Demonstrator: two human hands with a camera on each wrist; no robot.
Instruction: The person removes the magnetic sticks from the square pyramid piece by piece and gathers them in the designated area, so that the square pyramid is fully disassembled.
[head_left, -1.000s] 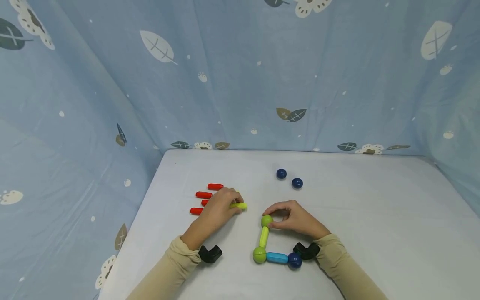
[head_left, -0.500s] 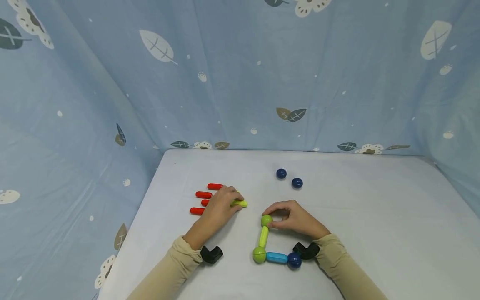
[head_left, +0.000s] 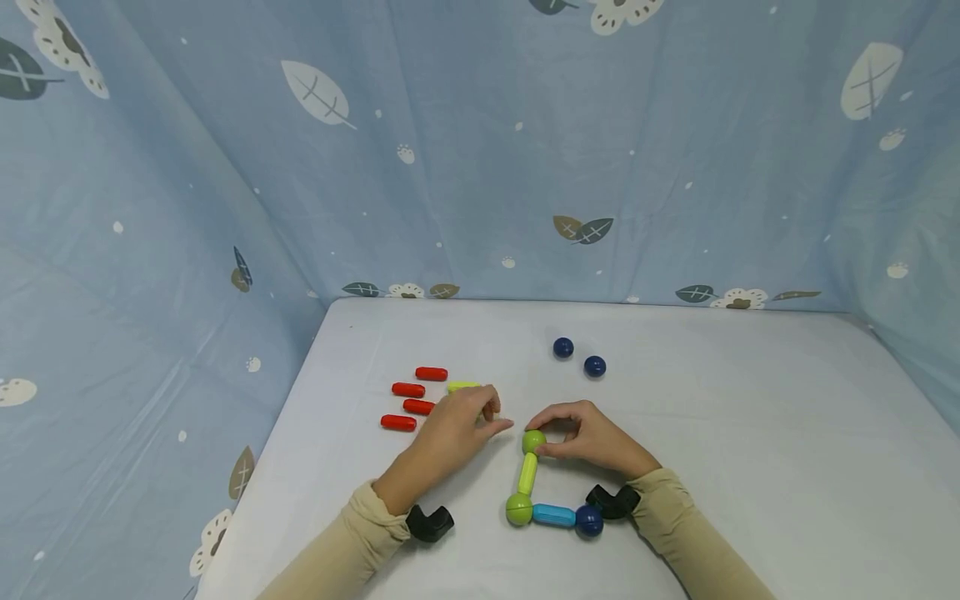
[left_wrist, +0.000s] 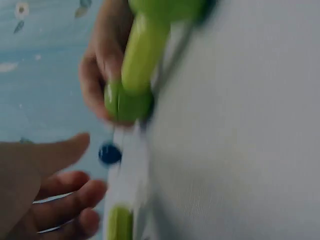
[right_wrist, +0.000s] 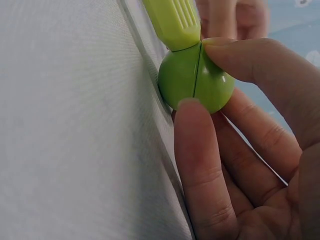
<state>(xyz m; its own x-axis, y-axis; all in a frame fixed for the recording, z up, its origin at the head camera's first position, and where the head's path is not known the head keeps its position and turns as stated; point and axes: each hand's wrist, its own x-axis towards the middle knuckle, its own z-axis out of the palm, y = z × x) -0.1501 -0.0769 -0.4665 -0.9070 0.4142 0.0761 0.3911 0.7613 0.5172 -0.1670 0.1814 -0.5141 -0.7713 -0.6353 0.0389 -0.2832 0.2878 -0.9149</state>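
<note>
Head view: the left grip (head_left: 452,425) has just shifted away from the yellow rod (head_left: 463,387), thumb spread, apparently empty, so no piece seems added. On the white counter (head_left: 750,417), the right grip (head_left: 592,437) pinches the green ball (head_left: 534,442) topping an L-shaped ball-and-rod build (head_left: 519,509). Red rods (head_left: 408,390) lie left.

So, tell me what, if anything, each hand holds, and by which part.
The right hand pinches the glossy green ball, by its rounded sides, at the far end of a ribbed yellow-green stick. The left hand holds nothing.
</note>
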